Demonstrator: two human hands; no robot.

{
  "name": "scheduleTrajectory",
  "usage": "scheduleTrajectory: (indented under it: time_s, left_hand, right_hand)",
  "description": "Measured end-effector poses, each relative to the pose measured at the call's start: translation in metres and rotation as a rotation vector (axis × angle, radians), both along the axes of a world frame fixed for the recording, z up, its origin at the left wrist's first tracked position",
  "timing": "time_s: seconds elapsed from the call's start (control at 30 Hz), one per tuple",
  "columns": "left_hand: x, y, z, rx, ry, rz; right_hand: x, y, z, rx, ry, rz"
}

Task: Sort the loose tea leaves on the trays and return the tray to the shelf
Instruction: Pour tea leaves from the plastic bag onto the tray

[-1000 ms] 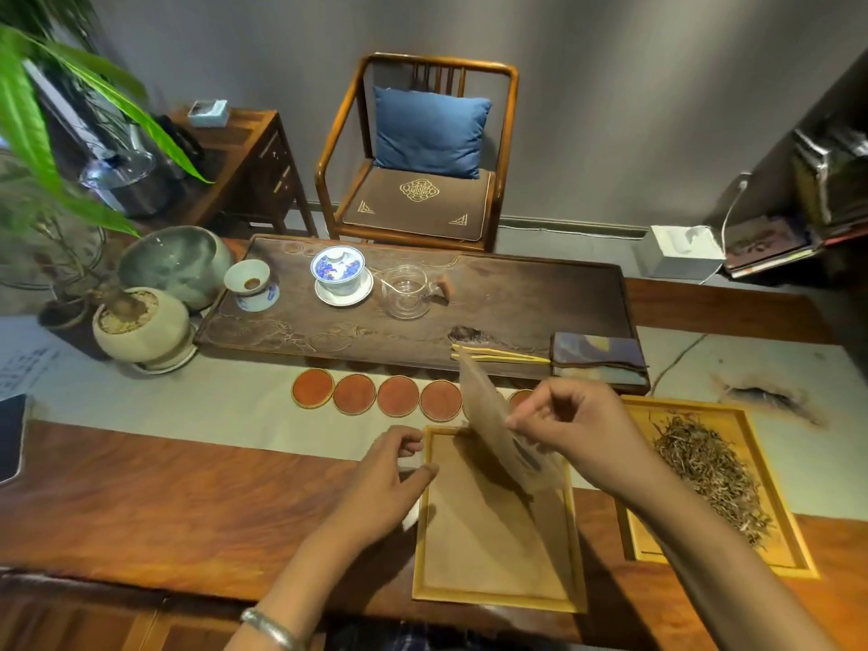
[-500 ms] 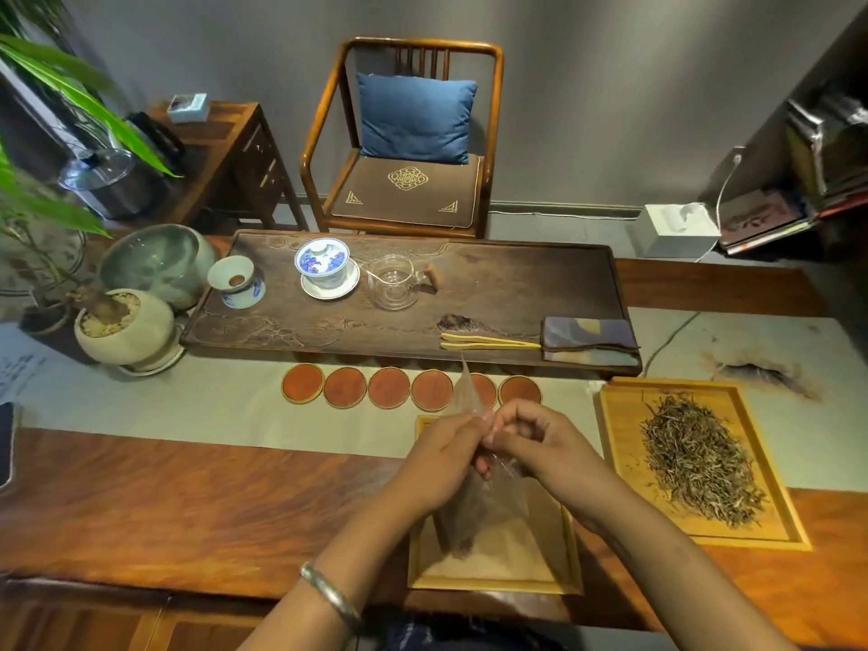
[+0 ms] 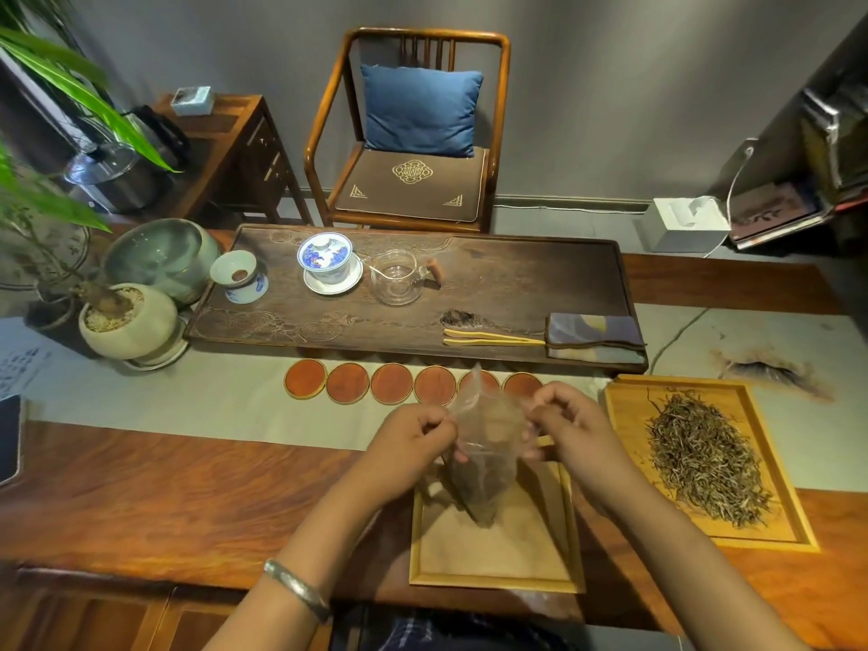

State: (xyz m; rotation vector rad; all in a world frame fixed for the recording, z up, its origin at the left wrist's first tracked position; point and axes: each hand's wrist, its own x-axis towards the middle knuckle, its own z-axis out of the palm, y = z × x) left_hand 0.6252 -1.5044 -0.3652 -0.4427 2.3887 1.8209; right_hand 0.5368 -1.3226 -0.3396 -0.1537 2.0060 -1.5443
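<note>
Pinching a thin clear bag (image 3: pixel 484 444) at its upper edges, left hand (image 3: pixel 413 444) and right hand (image 3: pixel 566 434) hold it above the near tray (image 3: pixel 493 582); likely light, limp and slippery, best gripped at the mouth, while loose tea leaves (image 3: pixel 704 458) lie piled on the right tray (image 3: pixel 624 406).

We are seated in a tea room: a long polished wooden table (image 3: pixel 188 486) carries a dark carved wooden tea tray (image 3: pixel 493 284) with a blue-and-white lidded porcelain cup (image 3: pixel 326 260) and a clear glass pitcher (image 3: pixel 397 281), a row of round red coasters (image 3: pixel 413 382) before it, and a round-backed wooden armchair with a blue cushion (image 3: pixel 418 115) opposite.
</note>
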Motion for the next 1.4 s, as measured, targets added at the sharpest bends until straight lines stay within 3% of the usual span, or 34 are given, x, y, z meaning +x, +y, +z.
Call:
scheduleTrajectory:
  time_s: [0.07,0.33,0.5,0.7,0.9,1.13,1.23,1.4]
  left_hand:
    - [0.004,-0.013,-0.002,-0.045,-0.016,0.065]
    - [0.002,-0.012,0.003,-0.120,0.031,0.040]
    - [0.000,-0.008,0.004,-0.092,0.036,0.048]
    - [0.003,-0.006,0.003,-0.099,0.053,0.079]
    - [0.009,-0.005,0.008,-0.006,0.041,0.088]
    - [0.037,-0.024,-0.010,-0.137,-0.067,0.131]
    - [0.048,-0.028,-0.018,-0.171,-0.127,0.115]
    - [0.056,-0.022,-0.030,-0.010,-0.275,-0.045]
  right_hand:
    - [-0.009,0.013,0.003,0.020,0.010,-0.061]
    - [-0.001,0.016,-0.002,0.149,0.303,0.057]
    - [0.011,0.031,-0.028,0.086,0.308,0.157]
    - [0.054,0.029,-0.103,0.296,0.228,0.297]
    - [0.052,-0.004,-0.132,0.161,0.318,0.162]
    - [0.041,0.015,-0.113,0.108,0.170,0.142]
    - [0.038,0.029,-0.090,0.059,0.074,0.254]
    - [0.044,0.040,-0.066,0.031,-0.008,0.347]
